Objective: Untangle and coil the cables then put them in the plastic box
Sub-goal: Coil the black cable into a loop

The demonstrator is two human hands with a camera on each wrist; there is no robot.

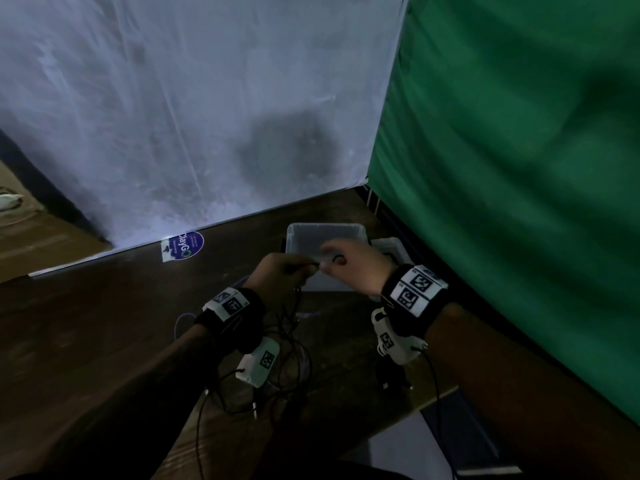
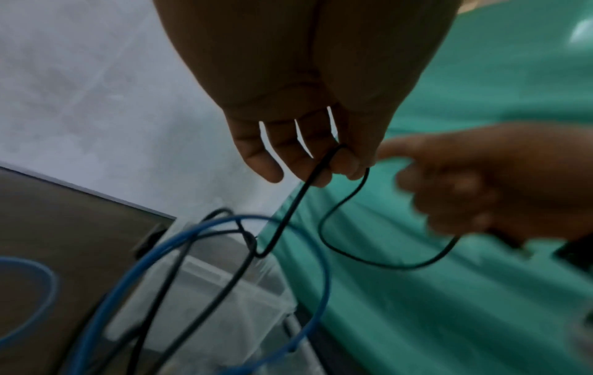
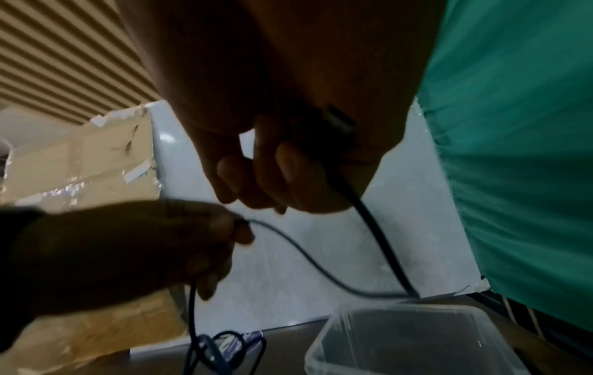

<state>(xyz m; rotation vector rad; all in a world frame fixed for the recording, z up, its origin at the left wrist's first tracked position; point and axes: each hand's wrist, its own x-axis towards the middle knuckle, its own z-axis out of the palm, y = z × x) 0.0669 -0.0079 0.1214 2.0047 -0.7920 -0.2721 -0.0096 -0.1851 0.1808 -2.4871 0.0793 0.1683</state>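
Both hands are raised just in front of the clear plastic box (image 1: 323, 237), close together. My left hand (image 1: 280, 273) pinches a thin black cable (image 2: 290, 210) between thumb and fingers. My right hand (image 1: 353, 266) grips the same black cable (image 3: 375, 228) near its plug end, fingers curled round it. A short loop of it hangs between the two hands. Below them a tangle of black cables (image 1: 287, 344) and a blue cable (image 2: 320, 286) lies on the dark wooden table (image 1: 104, 323). The box (image 3: 414, 342) looks empty.
A white sheet (image 1: 190, 116) stands behind the table, a green cloth (image 1: 519, 168) along its right side. A round sticker (image 1: 185, 245) lies at the table's back edge. The box lid (image 1: 389, 247) sits behind the right hand. Cardboard (image 3: 80, 162) stands far left.
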